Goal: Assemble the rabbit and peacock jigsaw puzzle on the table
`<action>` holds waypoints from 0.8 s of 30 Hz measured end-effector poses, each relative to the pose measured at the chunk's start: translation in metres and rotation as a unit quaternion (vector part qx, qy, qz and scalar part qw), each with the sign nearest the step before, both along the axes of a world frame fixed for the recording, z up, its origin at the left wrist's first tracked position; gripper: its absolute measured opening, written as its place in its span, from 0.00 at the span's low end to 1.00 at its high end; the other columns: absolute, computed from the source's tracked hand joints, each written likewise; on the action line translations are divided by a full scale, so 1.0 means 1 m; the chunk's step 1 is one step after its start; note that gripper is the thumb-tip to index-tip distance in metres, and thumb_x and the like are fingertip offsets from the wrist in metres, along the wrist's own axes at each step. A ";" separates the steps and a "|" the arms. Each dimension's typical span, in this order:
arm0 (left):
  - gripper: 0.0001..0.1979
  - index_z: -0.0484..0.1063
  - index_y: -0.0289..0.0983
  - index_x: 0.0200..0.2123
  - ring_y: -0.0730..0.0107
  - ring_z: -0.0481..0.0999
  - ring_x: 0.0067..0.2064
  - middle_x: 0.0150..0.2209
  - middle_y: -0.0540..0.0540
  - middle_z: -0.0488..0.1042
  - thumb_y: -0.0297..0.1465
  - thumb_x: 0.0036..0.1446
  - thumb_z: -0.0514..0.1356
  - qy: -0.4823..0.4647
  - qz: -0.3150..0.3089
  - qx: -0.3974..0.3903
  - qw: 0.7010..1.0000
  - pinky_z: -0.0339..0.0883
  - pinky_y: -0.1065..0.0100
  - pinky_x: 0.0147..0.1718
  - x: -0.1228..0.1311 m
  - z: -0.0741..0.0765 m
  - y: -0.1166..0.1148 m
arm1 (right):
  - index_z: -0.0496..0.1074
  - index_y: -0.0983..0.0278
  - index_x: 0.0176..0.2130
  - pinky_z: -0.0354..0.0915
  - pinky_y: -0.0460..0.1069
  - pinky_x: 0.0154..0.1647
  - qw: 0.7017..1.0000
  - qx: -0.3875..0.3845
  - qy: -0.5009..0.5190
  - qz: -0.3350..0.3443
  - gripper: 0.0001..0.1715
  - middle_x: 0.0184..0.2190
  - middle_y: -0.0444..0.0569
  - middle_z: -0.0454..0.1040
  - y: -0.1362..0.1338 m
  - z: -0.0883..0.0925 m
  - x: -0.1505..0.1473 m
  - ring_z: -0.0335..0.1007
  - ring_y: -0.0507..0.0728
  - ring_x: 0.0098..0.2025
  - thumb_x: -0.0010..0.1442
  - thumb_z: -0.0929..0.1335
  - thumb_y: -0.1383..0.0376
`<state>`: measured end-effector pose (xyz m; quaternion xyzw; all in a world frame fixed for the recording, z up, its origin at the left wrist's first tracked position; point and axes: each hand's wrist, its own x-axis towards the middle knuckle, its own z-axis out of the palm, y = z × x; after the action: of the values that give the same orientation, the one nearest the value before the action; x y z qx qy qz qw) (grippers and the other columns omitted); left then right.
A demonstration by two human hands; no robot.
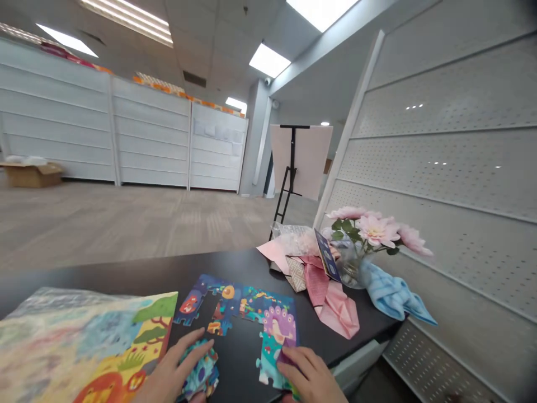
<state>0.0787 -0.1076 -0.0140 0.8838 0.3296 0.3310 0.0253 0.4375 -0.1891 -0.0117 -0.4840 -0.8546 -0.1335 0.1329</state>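
A partly assembled jigsaw puzzle (pixel 239 310) lies on the dark table (pixel 235 358), with a gap of bare tabletop inside its outline. My left hand (pixel 178 369) is closed around a small bunch of loose puzzle pieces (pixel 200 372) near the table's front edge. My right hand (pixel 308 375) pinches a puzzle piece (pixel 287 358) at the lower right of the puzzle, beside the peacock-like figure (pixel 279 327). A printed picture sheet under glossy plastic (pixel 90 341) lies to the left, close to my left hand.
Behind the puzzle are crumpled pink paper (pixel 327 296), a glass vase of pink flowers (pixel 352 260), and a blue cloth (pixel 392 294). A perforated white panel (pixel 436 179) rises at the right. Farther away stand an easel (pixel 291 162) and a cardboard box (pixel 31 174).
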 end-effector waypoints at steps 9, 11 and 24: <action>0.26 0.71 0.51 0.60 0.51 0.73 0.61 0.59 0.47 0.76 0.31 0.57 0.62 0.029 0.028 0.128 0.991 0.72 0.56 0.56 0.024 0.007 -0.010 | 0.78 0.62 0.41 0.70 0.48 0.39 0.879 -0.113 0.452 -0.105 0.24 0.34 0.49 0.81 0.006 0.022 -0.015 0.77 0.57 0.37 0.72 0.60 0.52; 0.25 0.73 0.49 0.58 0.57 0.77 0.57 0.55 0.47 0.79 0.26 0.58 0.60 0.067 -0.069 0.119 0.988 0.73 0.63 0.55 0.056 0.009 -0.017 | 0.76 0.64 0.35 0.68 0.48 0.35 0.850 -0.125 0.496 -0.126 0.28 0.30 0.47 0.78 0.013 0.027 -0.021 0.75 0.57 0.33 0.71 0.60 0.47; 0.26 0.67 0.38 0.64 0.42 0.67 0.65 0.64 0.36 0.68 0.31 0.63 0.58 0.135 -0.062 -0.048 0.988 0.64 0.40 0.60 0.138 -0.006 -0.035 | 0.74 0.62 0.38 0.66 0.45 0.34 0.912 -0.089 0.390 -0.093 0.19 0.31 0.45 0.79 -0.013 0.038 -0.026 0.74 0.53 0.31 0.72 0.60 0.55</action>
<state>0.2167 -0.1424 -0.0204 0.9369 0.2899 0.1906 0.0431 0.4118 -0.2017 0.0259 -0.5846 -0.6939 0.1307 0.3995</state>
